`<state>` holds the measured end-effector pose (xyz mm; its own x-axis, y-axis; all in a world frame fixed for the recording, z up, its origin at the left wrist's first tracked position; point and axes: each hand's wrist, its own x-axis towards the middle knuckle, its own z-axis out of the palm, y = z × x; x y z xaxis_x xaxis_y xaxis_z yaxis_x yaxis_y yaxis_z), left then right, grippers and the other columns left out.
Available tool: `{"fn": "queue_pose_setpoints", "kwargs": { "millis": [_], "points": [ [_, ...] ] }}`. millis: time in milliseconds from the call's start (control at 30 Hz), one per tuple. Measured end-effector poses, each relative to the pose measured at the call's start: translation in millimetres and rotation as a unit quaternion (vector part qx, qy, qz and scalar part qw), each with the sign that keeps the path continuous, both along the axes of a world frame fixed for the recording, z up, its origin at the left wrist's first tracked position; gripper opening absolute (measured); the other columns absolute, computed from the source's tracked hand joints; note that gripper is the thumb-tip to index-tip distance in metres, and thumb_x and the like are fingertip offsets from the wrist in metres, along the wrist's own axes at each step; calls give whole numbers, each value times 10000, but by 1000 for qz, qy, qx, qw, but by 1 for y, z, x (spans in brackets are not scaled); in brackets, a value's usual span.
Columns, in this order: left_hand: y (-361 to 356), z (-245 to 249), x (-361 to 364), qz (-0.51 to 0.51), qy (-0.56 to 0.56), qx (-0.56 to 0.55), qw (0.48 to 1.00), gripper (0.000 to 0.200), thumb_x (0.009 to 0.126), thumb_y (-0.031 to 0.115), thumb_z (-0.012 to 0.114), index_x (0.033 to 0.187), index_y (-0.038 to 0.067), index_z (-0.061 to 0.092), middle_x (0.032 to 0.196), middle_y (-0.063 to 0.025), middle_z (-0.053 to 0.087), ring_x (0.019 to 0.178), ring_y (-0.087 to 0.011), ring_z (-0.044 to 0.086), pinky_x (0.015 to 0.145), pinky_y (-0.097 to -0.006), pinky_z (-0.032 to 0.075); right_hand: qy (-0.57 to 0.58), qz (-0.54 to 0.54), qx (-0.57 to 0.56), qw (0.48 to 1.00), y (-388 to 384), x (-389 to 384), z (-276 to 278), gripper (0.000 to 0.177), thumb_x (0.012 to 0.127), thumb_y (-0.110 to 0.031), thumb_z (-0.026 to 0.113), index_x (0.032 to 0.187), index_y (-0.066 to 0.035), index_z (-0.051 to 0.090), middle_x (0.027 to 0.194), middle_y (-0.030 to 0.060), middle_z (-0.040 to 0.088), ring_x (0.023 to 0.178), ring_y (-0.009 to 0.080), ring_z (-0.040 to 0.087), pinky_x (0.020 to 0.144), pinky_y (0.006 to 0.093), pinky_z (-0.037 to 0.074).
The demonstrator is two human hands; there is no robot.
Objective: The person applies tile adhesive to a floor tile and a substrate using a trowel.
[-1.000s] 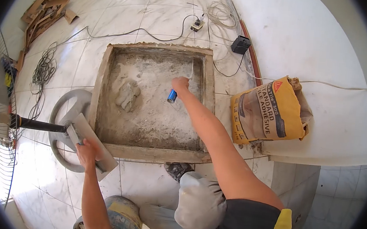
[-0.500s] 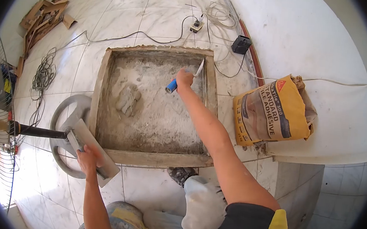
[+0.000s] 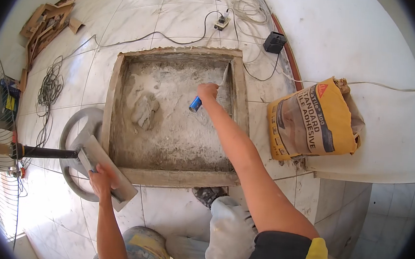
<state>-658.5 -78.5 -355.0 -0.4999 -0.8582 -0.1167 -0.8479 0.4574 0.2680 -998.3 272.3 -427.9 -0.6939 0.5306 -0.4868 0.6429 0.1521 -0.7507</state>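
Observation:
My right hand (image 3: pixel 207 91) is wrapped round the blue handle (image 3: pixel 196 104) of a small trowel. Its narrow blade (image 3: pixel 225 75) points up along the right inner wall of a shallow wooden mixing box (image 3: pixel 179 180), near the far right corner. Grey mortar residue coats the box floor, and a lump of mortar (image 3: pixel 145 110) sits left of centre. At the box's near left corner, my left hand (image 3: pixel 100 182) grips a flat plastering trowel (image 3: pixel 124 189) by its handle, with the long blade tilted.
An open yellow tile adhesive bag (image 3: pixel 310 120) stands right of the box. A grey round-based stand (image 3: pixel 66 127) is at left, and a dirty bucket (image 3: pixel 146 251) near my legs. Cables (image 3: pixel 50 85), a black adapter (image 3: pixel 275 42) and broken cardboard (image 3: pixel 48 22) lie on the tiles.
The small trowel has turned so its blade lies closer along the right wall, and my right hand has shifted slightly nearer. My left hand keeps its hold. The whole view has moved a little.

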Motion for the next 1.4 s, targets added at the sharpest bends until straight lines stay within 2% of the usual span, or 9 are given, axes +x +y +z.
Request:
{"fn": "queue_pose_setpoints", "kwargs": {
  "millis": [267,400,533,867,1000,1067,1200,1267,1400],
  "points": [
    [3,7,0,7,-17,22,1000,575,965,406,491,1265,-85,499,1179,-315,603,1112,-464,570,932,-513,447,9,73,25,997,17,-17,-63,564,881,-236,571,1233,173,406,940,278,664,596,338,697,536,408,585],
    [3,1,-1,14,6,2,1000,564,964,402,492,1250,-84,514,1185,-311,601,1115,-456,572,933,-505,451,4,242,-10,970,-17,65,43,459,899,-258,565,1118,125,438,880,270,681,597,336,701,560,443,586],
    [-6,-3,3,4,9,-14,1000,567,966,401,489,1259,-84,510,1180,-309,604,1109,-459,574,933,-507,451,-13,143,67,987,9,39,3,432,893,-247,571,1171,49,424,952,242,680,737,364,717,678,445,594],
    [-4,-1,3,2,0,1,1000,552,969,395,491,1247,-82,511,1180,-316,600,1116,-461,569,929,-511,448,-9,101,69,993,35,45,-26,398,912,-254,538,1076,80,398,904,273,667,584,336,695,522,437,578],
    [6,8,-2,5,8,3,1000,551,971,401,488,1238,-81,513,1170,-317,603,1108,-465,570,922,-515,449,-48,241,160,956,27,54,-40,452,900,-324,584,1117,49,448,1032,289,662,942,406,689,783,474,571],
    [3,2,0,-2,7,5,1000,553,971,404,488,1238,-80,512,1172,-316,603,1107,-464,571,921,-515,450,-3,154,133,979,35,55,-44,453,917,-289,542,1080,101,383,800,255,668,532,329,679,477,411,563],
    [-1,0,-1,-2,-12,1,1000,563,970,411,487,1251,-76,508,1184,-315,600,1109,-461,573,922,-513,452,39,133,199,970,35,78,-58,453,924,-297,533,1073,102,378,782,254,665,521,326,674,463,409,556],
    [0,1,-4,1,4,3,1000,565,971,411,486,1259,-74,507,1185,-313,600,1111,-461,573,924,-514,452,-62,160,78,982,17,110,-11,465,923,-343,552,1128,56,431,963,292,671,800,381,712,718,471,580],
    [-14,-21,4,1,8,-25,1000,577,972,413,482,1291,-68,499,1201,-306,598,1126,-454,569,934,-514,449,9,109,70,992,35,117,-13,429,953,-315,526,1076,74,396,812,273,667,579,354,689,588,429,585]
  ]
}}
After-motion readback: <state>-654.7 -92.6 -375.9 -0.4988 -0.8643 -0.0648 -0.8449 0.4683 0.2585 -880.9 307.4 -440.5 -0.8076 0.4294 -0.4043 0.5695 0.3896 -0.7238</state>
